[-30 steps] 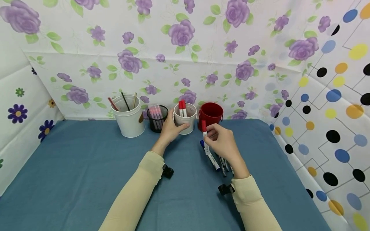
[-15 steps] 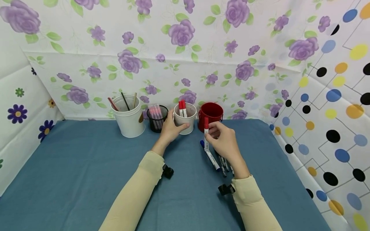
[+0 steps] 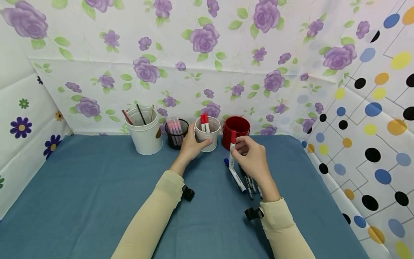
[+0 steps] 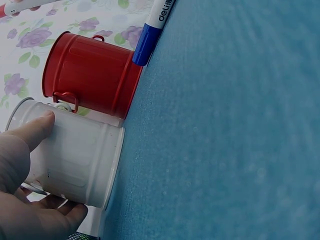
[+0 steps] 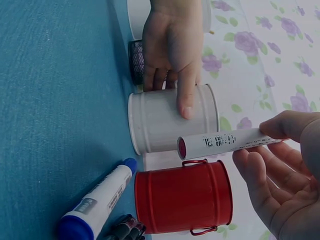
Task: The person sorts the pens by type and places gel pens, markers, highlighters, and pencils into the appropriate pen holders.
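Note:
My left hand (image 3: 191, 145) holds a small white bucket (image 3: 213, 135) from its left side, thumb across the front, fingers on the other side in the left wrist view. Two red-capped markers (image 3: 204, 122) stand inside that bucket. My right hand (image 3: 251, 156) pinches a red-capped whiteboard marker (image 5: 215, 142) between thumb and fingers, held nearly upright with the cap up. This marker is in front of the red bucket (image 3: 237, 126), above the table. A blue-capped marker (image 3: 237, 180) lies on the cloth below my right hand, beside several dark pens (image 3: 249, 187), partly hidden.
A larger white bucket (image 3: 145, 140) with a few sticks stands at the back left. Between it and the small white bucket is a black mesh cup (image 3: 174, 138) of pink pens. Blue cloth (image 3: 97, 201) covers the table; patterned sheets (image 3: 181, 43) rise behind and beside it.
My right hand has shifted slightly to the right and upward with the red-capped marker, which stands a little higher. My left hand stays on the small white bucket.

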### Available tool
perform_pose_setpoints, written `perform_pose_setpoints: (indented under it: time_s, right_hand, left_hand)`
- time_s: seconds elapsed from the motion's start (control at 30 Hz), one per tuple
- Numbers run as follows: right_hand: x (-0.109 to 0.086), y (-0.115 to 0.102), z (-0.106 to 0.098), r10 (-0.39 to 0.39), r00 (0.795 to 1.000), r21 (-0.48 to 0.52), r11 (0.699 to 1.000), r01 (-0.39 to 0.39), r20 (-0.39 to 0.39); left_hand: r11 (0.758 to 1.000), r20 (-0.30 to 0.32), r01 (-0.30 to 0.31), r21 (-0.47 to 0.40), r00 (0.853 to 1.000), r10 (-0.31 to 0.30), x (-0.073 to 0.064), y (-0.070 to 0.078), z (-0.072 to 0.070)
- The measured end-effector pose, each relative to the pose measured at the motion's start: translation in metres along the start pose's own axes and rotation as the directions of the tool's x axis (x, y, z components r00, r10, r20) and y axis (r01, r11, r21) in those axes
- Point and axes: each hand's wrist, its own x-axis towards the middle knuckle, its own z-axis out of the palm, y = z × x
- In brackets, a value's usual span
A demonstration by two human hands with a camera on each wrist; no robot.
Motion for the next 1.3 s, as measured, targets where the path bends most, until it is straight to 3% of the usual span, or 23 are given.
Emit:
perform_pose_setpoints:
  time_s: [0.5,1.07,1.3]
  right_hand:
    - [0.014,-0.011,-0.002,-0.027,0.999,0.007,1.0,0.027,-0.024]
    - [0.069,-0.042,-0.005,-0.059,0.994,0.06,0.996,0.065,-0.094]
    - [0.09,-0.05,0.0,-0.056,0.995,0.077,0.995,0.063,-0.083]
  left_hand:
    - [1.0,-0.014,-0.005,0.012,1.0,0.006,0.0,0.0,0.0]
    - [1.0,-0.007,0.005,-0.002,1.0,-0.005,0.001,0.0,0.001]
    - [1.0,-0.002,0.009,-0.014,1.0,-0.009,0.001,0.0,0.0]
